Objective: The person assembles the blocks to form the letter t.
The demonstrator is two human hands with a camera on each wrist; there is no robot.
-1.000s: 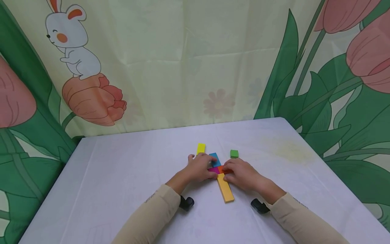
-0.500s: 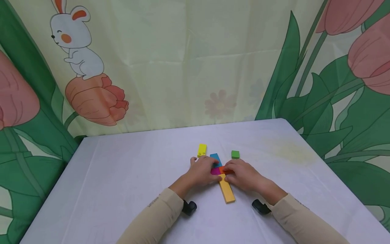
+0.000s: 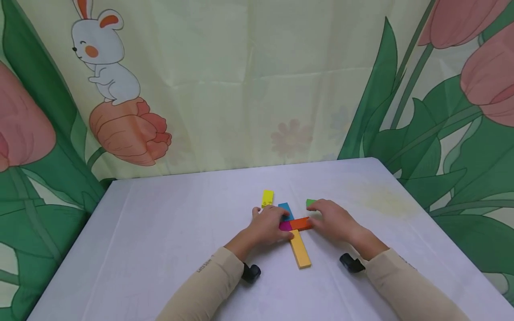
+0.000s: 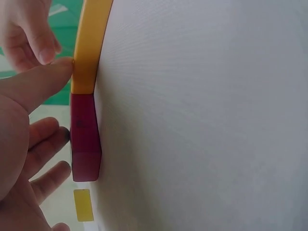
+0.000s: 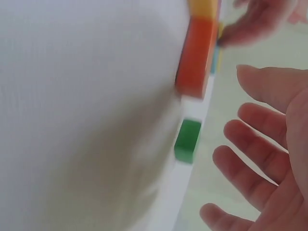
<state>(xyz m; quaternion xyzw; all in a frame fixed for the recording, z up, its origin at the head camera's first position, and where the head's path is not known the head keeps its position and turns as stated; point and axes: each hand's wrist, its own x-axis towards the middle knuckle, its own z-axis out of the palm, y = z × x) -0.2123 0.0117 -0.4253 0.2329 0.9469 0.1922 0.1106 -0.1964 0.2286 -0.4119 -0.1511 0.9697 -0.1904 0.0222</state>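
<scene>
both spread, neither pinching: the left hand (image 3: 265, 226) has its thumb on the amber block (image 3: 301, 251), fingers at the magenta block (image 4: 85, 127); the right hand (image 3: 336, 221) hangs near the orange block (image 3: 301, 224), the green block (image 5: 187, 140) ahead of its fingers. the step seems to be steadying the arrangement; next probably calls for pinching the green block.
</scene>
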